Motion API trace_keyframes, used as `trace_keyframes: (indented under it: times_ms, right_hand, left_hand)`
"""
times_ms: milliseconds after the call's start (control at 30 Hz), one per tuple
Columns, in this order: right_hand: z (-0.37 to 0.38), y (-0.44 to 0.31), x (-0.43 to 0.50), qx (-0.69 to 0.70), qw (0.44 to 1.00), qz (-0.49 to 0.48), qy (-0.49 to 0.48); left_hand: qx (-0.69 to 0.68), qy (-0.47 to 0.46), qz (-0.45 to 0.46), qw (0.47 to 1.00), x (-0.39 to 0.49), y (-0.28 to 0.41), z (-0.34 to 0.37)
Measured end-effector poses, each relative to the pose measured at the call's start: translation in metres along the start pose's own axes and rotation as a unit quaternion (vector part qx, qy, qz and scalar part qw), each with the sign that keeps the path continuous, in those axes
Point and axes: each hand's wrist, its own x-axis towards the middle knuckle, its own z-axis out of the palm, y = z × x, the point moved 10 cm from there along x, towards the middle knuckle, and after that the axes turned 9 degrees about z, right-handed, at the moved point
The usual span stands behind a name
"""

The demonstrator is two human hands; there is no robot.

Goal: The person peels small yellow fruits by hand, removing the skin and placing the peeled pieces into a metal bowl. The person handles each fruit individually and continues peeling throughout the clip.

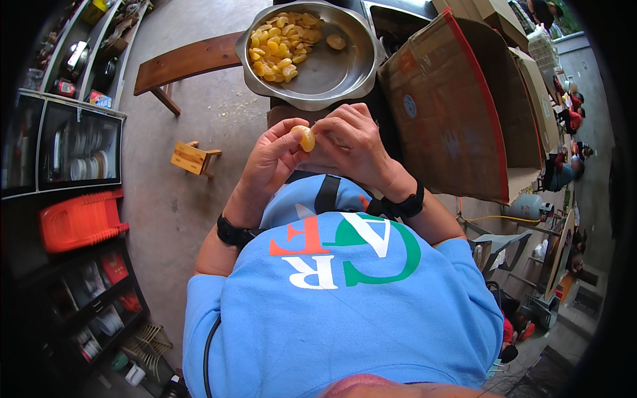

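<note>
Between the thumb and fingers of my left hand [278,149] is a small piece of peeled citrus fruit [304,139]. My right hand [351,134] is close on its right side, thumb and forefinger pinched at the edge of the piece; whether they hold a bit of pith or string is too small to tell. Just beyond both hands stands a wide metal basin [318,102] with a wavy rim. Many loose citrus segments [281,45] are heaped in its left part, and one larger peeled piece [336,42] lies apart at the upper right inside it.
A big open cardboard box [443,109] stands right of the basin. To the left are a wooden bench [189,62], a small wooden stool [191,158] and scraps [239,107] on the floor. Shelves and an orange plastic chair [82,219] line the left. Several people are far right.
</note>
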Motion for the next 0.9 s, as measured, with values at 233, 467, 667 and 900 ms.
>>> trace_keyframes:
  times_ms: [233,467,667,900]
  right_hand:
    - [-0.005,-0.005,-0.003,-0.025,0.999,-0.009,0.018]
    - [-0.011,-0.001,-0.004,-0.030,0.999,0.011,0.034]
    - [0.004,0.039,-0.021,-0.017,0.998,0.062,-0.023]
    - [0.060,0.135,-0.096,-0.105,0.957,0.166,-0.213]
  left_hand:
    - [0.004,-0.008,-0.019,1.000,0.001,-0.007,0.003]
    - [-0.012,-0.018,-0.032,0.999,0.002,-0.013,0.004]
    - [0.004,-0.021,-0.026,0.999,0.004,-0.014,-0.003]
    - [0.225,0.048,0.003,0.973,0.019,0.015,-0.047]
